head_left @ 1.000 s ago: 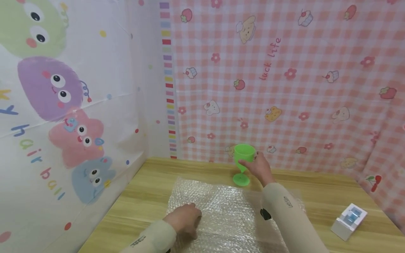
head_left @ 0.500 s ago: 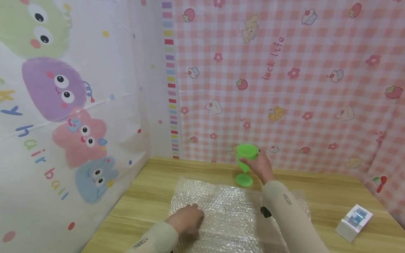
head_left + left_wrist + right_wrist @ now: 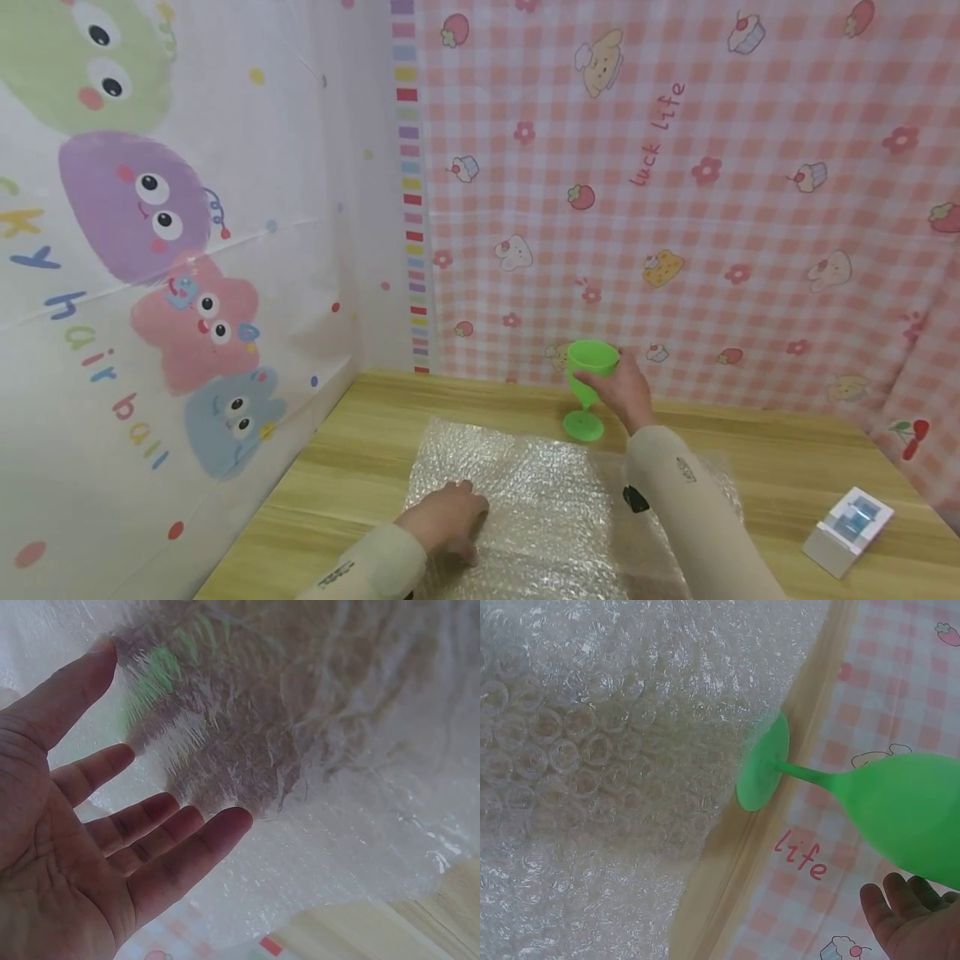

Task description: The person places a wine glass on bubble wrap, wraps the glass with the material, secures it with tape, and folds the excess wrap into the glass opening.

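Observation:
Near the table's back edge stands a green goblet [image 3: 592, 357], upright on its round base. My right hand [image 3: 624, 388] holds its bowl from the right, thumb on the near side. In the right wrist view the goblet [image 3: 907, 810] shows its stem and base, with the fingers of my right hand [image 3: 915, 919] at the bowl. A sheet of bubble wrap [image 3: 532, 500] lies on the table in front. My left hand [image 3: 448, 518] rests on its left part; in the left wrist view the left hand [image 3: 112, 817] has its fingers spread, their tips at the bubble wrap [image 3: 337, 847].
A small white box with a blue top [image 3: 851, 529] lies on the wooden table [image 3: 300, 483] at the right. A pink checked cloth [image 3: 675, 217] hangs behind the table, and a white cloth with cartoon figures [image 3: 300, 208] hangs on the left.
The whole head view has shifted slightly, carrying everything a little to the right. Both hands keep their places, the right at the goblet and the left on the bubble wrap.

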Demonstrator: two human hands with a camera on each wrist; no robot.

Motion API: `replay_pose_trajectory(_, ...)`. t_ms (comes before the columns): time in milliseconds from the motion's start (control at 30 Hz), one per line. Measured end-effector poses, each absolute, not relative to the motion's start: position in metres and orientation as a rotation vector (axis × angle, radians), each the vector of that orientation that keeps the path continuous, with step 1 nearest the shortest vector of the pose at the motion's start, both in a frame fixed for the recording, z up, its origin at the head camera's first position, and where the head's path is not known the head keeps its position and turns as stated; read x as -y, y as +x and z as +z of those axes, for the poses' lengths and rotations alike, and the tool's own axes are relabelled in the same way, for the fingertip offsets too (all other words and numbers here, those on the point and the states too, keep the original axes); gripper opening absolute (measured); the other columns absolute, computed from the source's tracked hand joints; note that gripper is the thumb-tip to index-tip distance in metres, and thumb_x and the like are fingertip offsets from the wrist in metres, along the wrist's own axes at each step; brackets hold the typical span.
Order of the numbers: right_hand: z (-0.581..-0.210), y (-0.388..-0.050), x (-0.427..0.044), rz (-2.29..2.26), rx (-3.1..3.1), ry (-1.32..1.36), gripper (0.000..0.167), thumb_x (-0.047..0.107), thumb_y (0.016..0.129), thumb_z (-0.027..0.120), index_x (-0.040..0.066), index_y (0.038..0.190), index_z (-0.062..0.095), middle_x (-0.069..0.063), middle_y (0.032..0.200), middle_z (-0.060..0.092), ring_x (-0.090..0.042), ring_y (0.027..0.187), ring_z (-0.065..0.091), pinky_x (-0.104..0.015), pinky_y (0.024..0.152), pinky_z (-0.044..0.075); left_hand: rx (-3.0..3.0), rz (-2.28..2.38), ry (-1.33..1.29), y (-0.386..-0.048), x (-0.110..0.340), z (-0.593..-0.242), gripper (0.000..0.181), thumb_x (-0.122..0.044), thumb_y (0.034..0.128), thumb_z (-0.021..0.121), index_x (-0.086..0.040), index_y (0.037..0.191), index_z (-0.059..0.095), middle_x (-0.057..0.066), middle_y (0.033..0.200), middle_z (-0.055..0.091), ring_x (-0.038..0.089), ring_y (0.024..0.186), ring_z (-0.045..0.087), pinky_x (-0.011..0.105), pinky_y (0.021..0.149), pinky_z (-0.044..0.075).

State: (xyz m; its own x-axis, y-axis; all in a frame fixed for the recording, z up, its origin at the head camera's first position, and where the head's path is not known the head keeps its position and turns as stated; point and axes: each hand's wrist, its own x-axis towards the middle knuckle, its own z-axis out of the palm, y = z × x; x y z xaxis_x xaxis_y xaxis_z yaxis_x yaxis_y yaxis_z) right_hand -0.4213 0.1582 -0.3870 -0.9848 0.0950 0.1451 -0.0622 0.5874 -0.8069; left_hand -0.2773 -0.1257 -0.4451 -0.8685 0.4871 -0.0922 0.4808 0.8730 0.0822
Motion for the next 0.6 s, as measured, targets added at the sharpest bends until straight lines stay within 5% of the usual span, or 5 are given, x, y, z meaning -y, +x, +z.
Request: replay_pose_trajectory(600, -0.3842, -0.4212, -0.1560, 1.290, 2.677, -0.041, 0.090, 0.046, 0.090, 0.069, -0.005, 0.150, 0.026, -0.028, 0.138, 0.045, -0.044, 0.124, 0.046, -0.057, 0.103, 0.040, -2.937, 0.070, 0.740, -0.2767, 0.1256, -0.4436, 0.044, -0.031, 0.0614, 0.091, -0.016, 0.095, 0.067, -0.002, 0.084, 0.051, 0.017, 0.079, 0.053, 0.032, 0.067, 0.051)
